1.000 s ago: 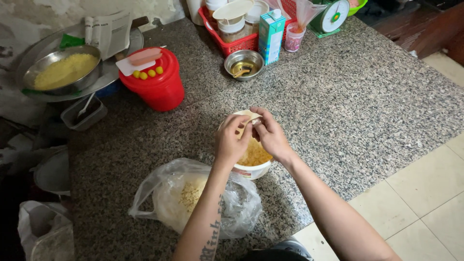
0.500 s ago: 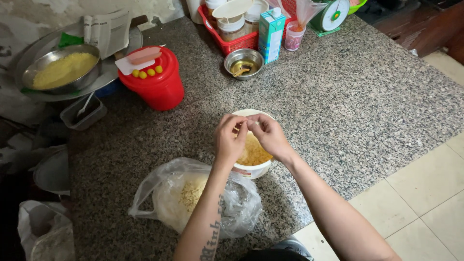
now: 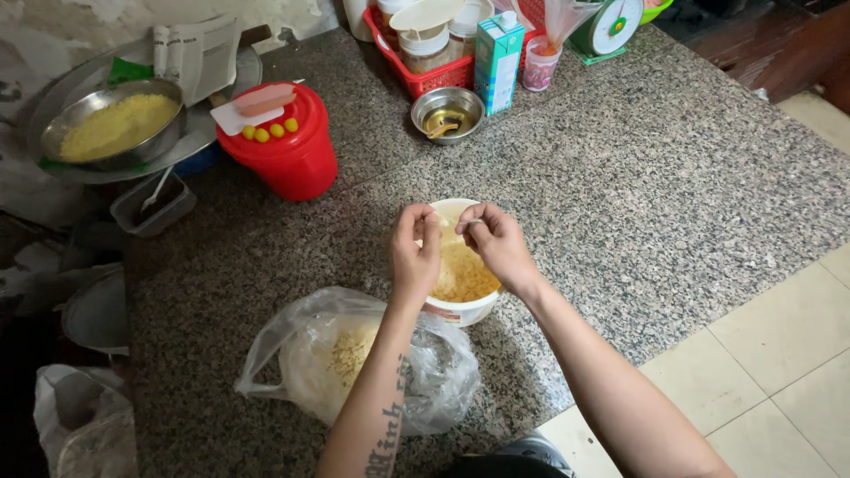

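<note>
A: Quick pass. Where are the hands?

B: Both over the white bowl (image 3: 460, 305), which sits on the speckled granite desk (image 3: 637, 177) near its front edge, just behind the clear plastic bag (image 3: 354, 363). The bowl is part full of yellow crumbly grain. Left hand (image 3: 414, 257) on the bowl's left side, right hand (image 3: 496, 243) above its far rim.

A: Fingers?

B: Left fingers (image 3: 423, 228) bunched together, tips pointing up. Right fingers (image 3: 469, 223) pinched together too, on something small and pale between the two hands. Too small to tell what it is. The hands nearly touch at the tips.

A: The bag?

B: Crumpled, lying on the desk, touching the bowl's near side, under the left forearm. More pale yellow grain inside it.

A: Rest of the desk, fast.

B: Red lidded bucket (image 3: 288, 146) back left, with a white scraper and small yellow balls on its lid. Left of it, a metal pan (image 3: 115, 128) of yellow grain on a round tray. A small grey tub (image 3: 155, 202) with a spoon sits near the bucket. Farther back, a small steel bowl (image 3: 447, 112) just beside a teal carton (image 3: 498, 57), a red basket (image 3: 425, 75) of jars behind them, a kitchen scale (image 3: 611, 26) at the far right.

A: Floor?

B: Pale tiles (image 3: 779, 354) on the right.
</note>
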